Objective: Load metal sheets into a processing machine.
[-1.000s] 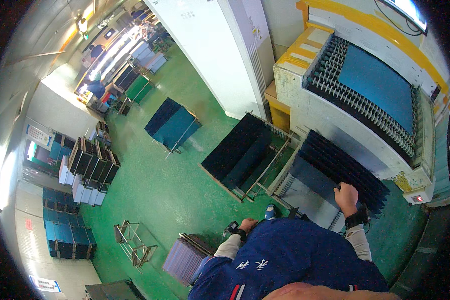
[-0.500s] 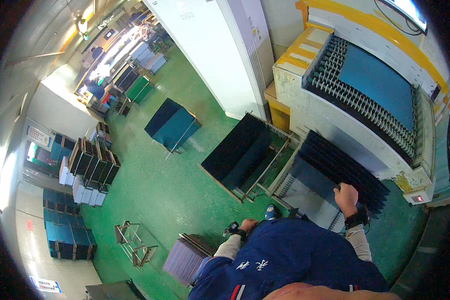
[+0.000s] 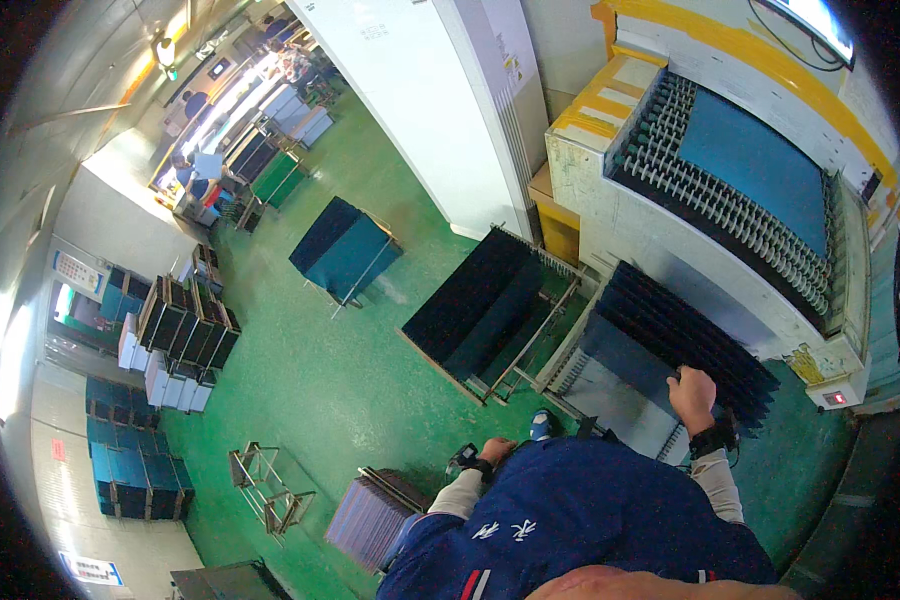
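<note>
My right hand (image 3: 692,395) is closed at the near corner of a dark blue panel (image 3: 620,350), the front one in a slotted rack (image 3: 625,400). Several more dark panels (image 3: 685,335) stand in a slanting row just behind it. My left hand (image 3: 497,450) hangs low by my waist, away from the racks, its fingers partly hidden. Each wrist wears a dark band. Beyond the rack, a blue panel (image 3: 755,165) lies on the rollers (image 3: 730,225) of a white machine.
Left of my rack stands another rack of dark panels (image 3: 480,300), with a blue-panel rack (image 3: 345,250) farther off. A bare metal frame (image 3: 268,488) and a stack of purplish sheets (image 3: 370,520) sit at lower left. A tall white cabinet (image 3: 410,90) rises ahead.
My hands have hardly moved. The blue panel on the rollers has shifted slightly. Far off at upper left, a person now holds up a pale panel.
</note>
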Available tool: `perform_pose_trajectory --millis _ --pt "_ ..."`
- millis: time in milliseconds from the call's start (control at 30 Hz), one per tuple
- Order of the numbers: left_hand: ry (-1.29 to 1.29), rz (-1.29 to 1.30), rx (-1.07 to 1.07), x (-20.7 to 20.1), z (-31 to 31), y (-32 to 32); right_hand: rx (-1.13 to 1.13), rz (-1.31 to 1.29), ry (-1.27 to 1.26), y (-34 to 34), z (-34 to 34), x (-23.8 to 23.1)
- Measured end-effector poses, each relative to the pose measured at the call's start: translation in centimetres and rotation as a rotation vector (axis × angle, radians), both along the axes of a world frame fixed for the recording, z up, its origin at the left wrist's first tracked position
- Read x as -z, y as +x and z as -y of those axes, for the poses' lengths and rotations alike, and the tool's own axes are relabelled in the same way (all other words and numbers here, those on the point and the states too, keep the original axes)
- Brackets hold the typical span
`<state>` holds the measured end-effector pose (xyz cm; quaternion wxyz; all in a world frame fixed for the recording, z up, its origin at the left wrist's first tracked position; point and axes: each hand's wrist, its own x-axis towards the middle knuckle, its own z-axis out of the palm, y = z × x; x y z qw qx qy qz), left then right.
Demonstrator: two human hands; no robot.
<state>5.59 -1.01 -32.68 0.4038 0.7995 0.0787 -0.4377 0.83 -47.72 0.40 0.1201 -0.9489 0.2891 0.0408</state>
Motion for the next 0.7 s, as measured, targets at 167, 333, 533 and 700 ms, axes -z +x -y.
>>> perform_pose_trajectory --millis 167,333,533,700 --pt "0.085 0.004 0.075 -1.7 0.7 0.4 0.004 0.002 -0.010 -0.1 -0.1 0.2" --pt "0.095 -0.004 0.097 -2.0 0.2 0.3 -0.012 0.022 -0.012 -0.2 -0.3 0.3" --pt "0.000 0.019 0.033 -0.9 -0.9 -1.8 -0.025 0.059 -0.017 -0.4 0.0 1.2" --pt "-0.111 0.192 0.147 -0.5 -1.5 -3.6 -0.038 0.040 0.018 -0.1 0.4 0.9"
